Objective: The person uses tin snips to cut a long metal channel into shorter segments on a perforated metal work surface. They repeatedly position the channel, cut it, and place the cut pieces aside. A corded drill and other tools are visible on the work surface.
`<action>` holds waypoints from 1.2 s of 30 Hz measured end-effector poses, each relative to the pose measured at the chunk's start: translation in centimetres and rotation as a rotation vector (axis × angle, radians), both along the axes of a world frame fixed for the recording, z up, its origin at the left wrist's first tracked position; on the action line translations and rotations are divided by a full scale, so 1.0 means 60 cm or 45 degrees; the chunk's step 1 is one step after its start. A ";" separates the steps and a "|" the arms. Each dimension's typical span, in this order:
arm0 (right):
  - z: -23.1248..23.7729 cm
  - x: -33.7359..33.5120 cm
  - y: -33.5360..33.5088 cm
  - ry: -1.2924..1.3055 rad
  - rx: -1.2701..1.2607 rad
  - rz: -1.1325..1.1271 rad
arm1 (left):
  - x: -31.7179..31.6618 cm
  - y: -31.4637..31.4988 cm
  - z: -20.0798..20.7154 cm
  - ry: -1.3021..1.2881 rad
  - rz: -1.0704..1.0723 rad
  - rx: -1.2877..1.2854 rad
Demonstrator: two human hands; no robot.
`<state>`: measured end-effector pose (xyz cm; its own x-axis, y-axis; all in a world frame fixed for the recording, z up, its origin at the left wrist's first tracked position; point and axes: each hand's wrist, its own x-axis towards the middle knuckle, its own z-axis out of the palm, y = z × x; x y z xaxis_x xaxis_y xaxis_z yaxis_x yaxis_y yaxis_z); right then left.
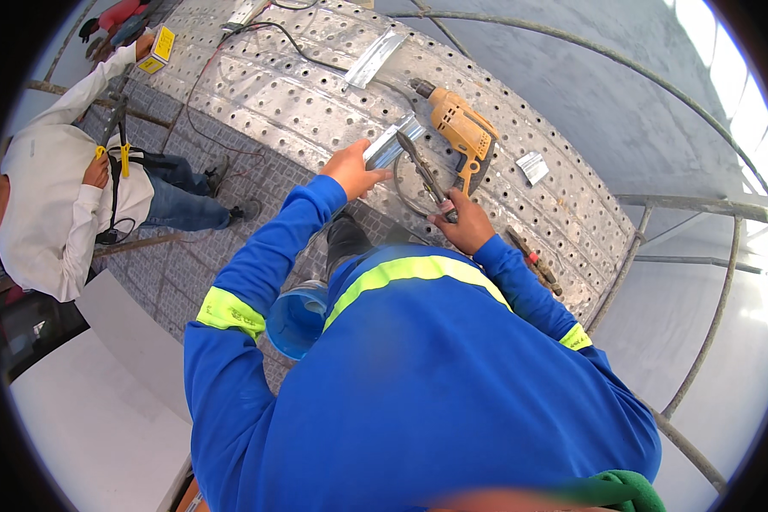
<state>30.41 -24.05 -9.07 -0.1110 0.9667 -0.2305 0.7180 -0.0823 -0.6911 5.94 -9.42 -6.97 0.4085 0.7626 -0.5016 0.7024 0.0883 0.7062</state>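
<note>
A short piece of shiny galvanized metal channel (391, 143) is gripped at its near end by my left hand (352, 171), just above the perforated metal platform (264, 94). My right hand (468, 224) is closed round the handle end of dark metal snips (420, 162). Their long jaws point forward, beside the channel's right edge. Beyond the snips, a yellow power drill (462, 124) lies on its side with its chuck toward the far left. A second metal channel piece (374, 60) rests farther away on the platform.
A small white packet (533, 167) and a red-handled tool (536, 263) lie at right. Cables (294, 38) cross the far platform. Below stands a blue bucket (292, 322). At left, a co-worker (47, 196) holds yellow-handled shears (124, 158) and touches a yellow box (157, 49). Scaffold pipes (606, 53) run at right.
</note>
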 end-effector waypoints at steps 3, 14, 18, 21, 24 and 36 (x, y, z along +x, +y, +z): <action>-0.011 0.003 -0.003 0.031 0.018 -0.026 | -0.001 0.000 -0.007 -0.005 0.005 0.018; -0.026 0.008 0.001 0.193 -0.020 -0.098 | -0.001 0.000 -0.012 -0.013 0.054 0.033; -0.001 0.002 -0.002 0.299 -0.024 -0.181 | 0.001 0.003 -0.011 0.133 0.002 0.399; 0.016 -0.002 0.002 0.354 -0.075 -0.200 | 0.001 0.003 -0.012 0.152 0.001 0.500; 0.023 -0.007 0.004 0.350 -0.085 -0.211 | 0.002 -0.001 -0.014 0.139 0.034 0.561; 0.001 -0.001 0.006 0.012 -0.042 -0.095 | 0.002 0.001 -0.027 0.047 0.042 0.355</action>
<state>30.32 -23.71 -9.02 -0.0415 0.9643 -0.2617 0.7024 -0.1581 -0.6940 6.07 -9.36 -8.56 0.3664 0.8859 -0.2845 0.7281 -0.0826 0.6805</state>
